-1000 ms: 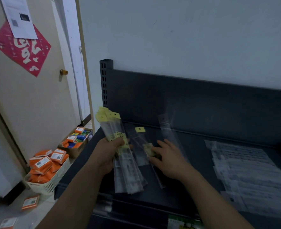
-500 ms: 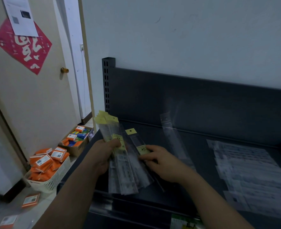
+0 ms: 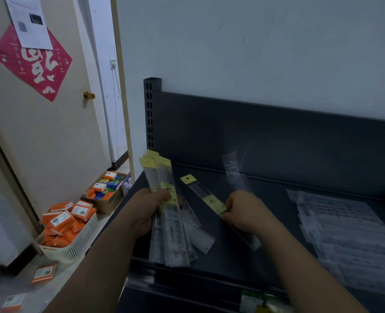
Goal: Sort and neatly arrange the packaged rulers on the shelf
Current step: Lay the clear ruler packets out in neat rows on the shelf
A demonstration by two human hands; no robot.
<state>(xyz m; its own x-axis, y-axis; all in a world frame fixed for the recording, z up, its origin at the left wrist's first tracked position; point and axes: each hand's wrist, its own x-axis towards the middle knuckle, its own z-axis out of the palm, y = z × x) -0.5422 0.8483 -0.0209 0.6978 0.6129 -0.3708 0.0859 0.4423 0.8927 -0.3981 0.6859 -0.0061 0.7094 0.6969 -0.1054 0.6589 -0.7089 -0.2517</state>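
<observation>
My left hand grips a bundle of packaged rulers in clear sleeves with yellow header tags, held upright over the left end of the dark shelf. My right hand pinches a single packaged ruler with a yellow tag and label, lifted off the shelf just right of the bundle. Another clear packaged ruler leans behind my right hand near the shelf's back panel. A spread of clear-sleeved rulers lies flat on the right part of the shelf.
A black slotted upright stands at the shelf's back left corner. On the floor to the left are a white basket of orange boxes, a cardboard box of small packs, and loose orange boxes. A door stands behind.
My right hand has picked the single ruler off the shelf and drawn it rightward, away from the bundle. My left hand still holds the bundle in about the same place.
</observation>
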